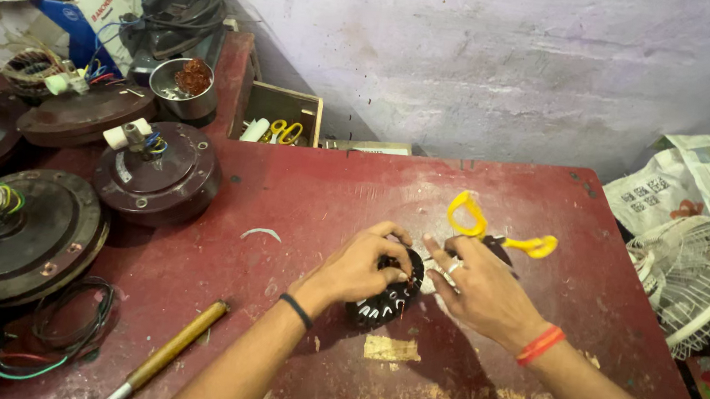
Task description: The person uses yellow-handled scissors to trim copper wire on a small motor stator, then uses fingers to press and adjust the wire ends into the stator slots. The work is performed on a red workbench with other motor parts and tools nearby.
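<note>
On the red worktable (329, 196), the left hand (361, 267) and right hand (478, 289) are pinching the dark wound stator (383, 301) at its centre, whose thin wires might be snapping if pulled hard.

Both forearms enter from the bottom edge of the frame and converge toward the centre. The left hand (362, 267) lies palm down with fingers curled and tips pinched together; a dark band sits at its wrist. The right hand (479, 285) is knuckles up, fingers bent toward the left, a ring on one finger and a red band at the wrist.
</note>
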